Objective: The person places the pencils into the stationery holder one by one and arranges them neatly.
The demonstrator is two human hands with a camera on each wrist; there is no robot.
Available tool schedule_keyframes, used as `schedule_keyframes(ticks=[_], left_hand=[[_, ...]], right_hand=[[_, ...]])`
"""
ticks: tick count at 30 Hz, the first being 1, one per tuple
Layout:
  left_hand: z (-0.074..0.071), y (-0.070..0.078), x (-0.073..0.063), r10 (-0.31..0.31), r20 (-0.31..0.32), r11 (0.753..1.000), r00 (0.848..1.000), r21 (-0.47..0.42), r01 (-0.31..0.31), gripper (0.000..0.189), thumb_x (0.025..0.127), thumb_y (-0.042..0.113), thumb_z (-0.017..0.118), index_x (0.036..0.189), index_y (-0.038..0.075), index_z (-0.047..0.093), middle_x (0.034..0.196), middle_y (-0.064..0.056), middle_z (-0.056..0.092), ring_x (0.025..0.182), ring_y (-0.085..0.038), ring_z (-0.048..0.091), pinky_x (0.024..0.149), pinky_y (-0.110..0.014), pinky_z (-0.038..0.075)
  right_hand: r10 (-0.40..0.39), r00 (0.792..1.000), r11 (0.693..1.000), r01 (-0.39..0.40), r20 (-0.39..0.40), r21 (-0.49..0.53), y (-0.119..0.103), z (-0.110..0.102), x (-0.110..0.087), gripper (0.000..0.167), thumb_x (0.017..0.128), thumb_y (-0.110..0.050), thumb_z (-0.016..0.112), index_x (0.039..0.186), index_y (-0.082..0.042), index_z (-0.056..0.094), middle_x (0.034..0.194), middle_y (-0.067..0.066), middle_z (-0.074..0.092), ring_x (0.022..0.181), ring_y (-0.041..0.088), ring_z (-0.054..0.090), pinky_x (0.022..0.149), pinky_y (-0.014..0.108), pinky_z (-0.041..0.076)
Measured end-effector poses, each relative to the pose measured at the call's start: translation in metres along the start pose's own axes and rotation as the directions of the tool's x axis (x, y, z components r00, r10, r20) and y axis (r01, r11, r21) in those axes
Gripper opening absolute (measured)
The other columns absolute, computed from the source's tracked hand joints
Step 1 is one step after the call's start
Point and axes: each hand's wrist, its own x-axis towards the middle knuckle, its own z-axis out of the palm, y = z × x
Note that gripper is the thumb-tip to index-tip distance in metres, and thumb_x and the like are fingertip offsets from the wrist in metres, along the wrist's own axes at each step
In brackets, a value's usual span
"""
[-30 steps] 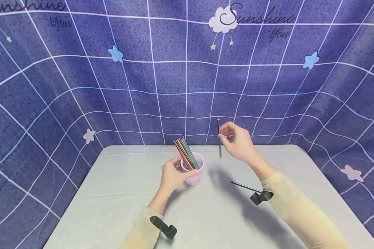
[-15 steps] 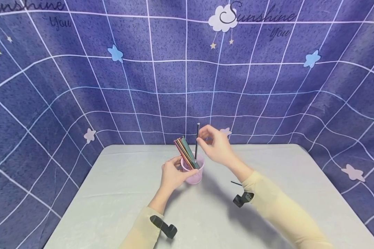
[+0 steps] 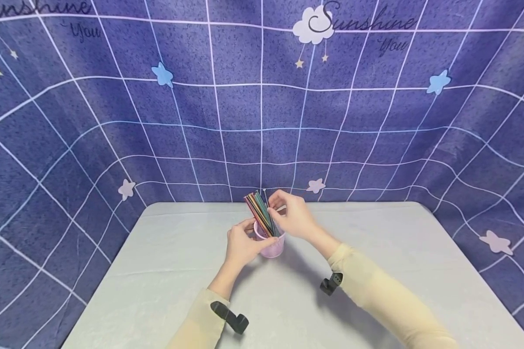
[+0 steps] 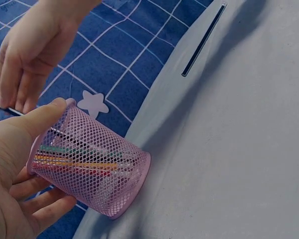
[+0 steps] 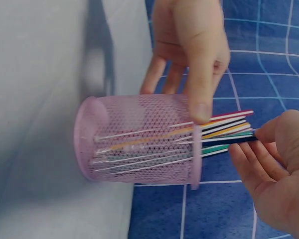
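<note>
My left hand point(image 3: 242, 246) grips a pink mesh pencil cup point(image 4: 97, 179) by its rim, thumb on the near side and fingers round the other. Several colored pencils point(image 3: 257, 213) lean leftward in the cup, their tops above the rim. Over the cup's right side, my right hand point(image 3: 294, 215) pinches a dark pencil point(image 5: 224, 141) near its upper part. That pencil's lower part is inside the cup, seen through the mesh in the left wrist view. Another dark pencil point(image 4: 204, 40) lies on the table; the right forearm hides it in the head view.
A pale grey cloth covers the table point(image 3: 157, 300). Behind and beside it hangs a blue-purple curtain point(image 3: 240, 106) with white grid lines, stars and clouds. A small black camera point(image 3: 230, 317) is strapped to each sleeve.
My right hand has moved left and then down, bringing the dark pencil from right of the cup into it. The left hand and cup have stayed in place.
</note>
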Motion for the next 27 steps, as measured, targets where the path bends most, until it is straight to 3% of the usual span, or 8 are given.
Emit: schedule_keyframes(ticks=[6, 16, 27], left_hand=[[0.0, 0.0, 0.0, 0.01, 0.0, 1.0, 1.0, 0.009, -0.01, 0.067, 0.067, 0.034, 0.102, 0.12, 0.002, 0.077, 0.109, -0.016, 0.082, 0.094, -0.033, 0.082, 0.077, -0.041, 0.068], [-0.001, 0.001, -0.001, 0.001, 0.005, 1.0, 1.0, 0.009, -0.002, 0.069, 0.067, 0.037, 0.102, 0.121, 0.003, 0.077, 0.11, -0.017, 0.082, 0.095, -0.034, 0.082, 0.077, -0.042, 0.068], [0.0, -0.001, 0.0, 0.008, -0.003, 0.999, 1.0, 0.033, -0.008, 0.067, 0.066, 0.039, 0.102, 0.12, 0.006, 0.078, 0.109, -0.014, 0.083, 0.095, -0.032, 0.082, 0.081, -0.044, 0.068]], right_hand=[[-0.035, 0.999, 0.997, 0.036, 0.02, -0.064, 0.008, 0.011, 0.002, 0.009, 0.094, -0.004, 0.074, 0.101, -0.005, 0.068, 0.092, 0.009, 0.077, 0.086, 0.021, 0.076, 0.076, 0.027, 0.066], [-0.065, 0.997, 0.986, 0.06, -0.031, -0.158, 0.018, 0.028, 0.004, 0.012, 0.09, -0.004, 0.08, 0.096, -0.005, 0.069, 0.089, 0.009, 0.077, 0.078, 0.019, 0.077, 0.073, 0.024, 0.064], [-0.072, 0.993, 0.984, 0.055, -0.096, -0.168, 0.02, 0.037, 0.006, 0.015, 0.086, -0.001, 0.082, 0.091, -0.005, 0.068, 0.085, 0.009, 0.076, 0.074, 0.019, 0.075, 0.069, 0.023, 0.064]])
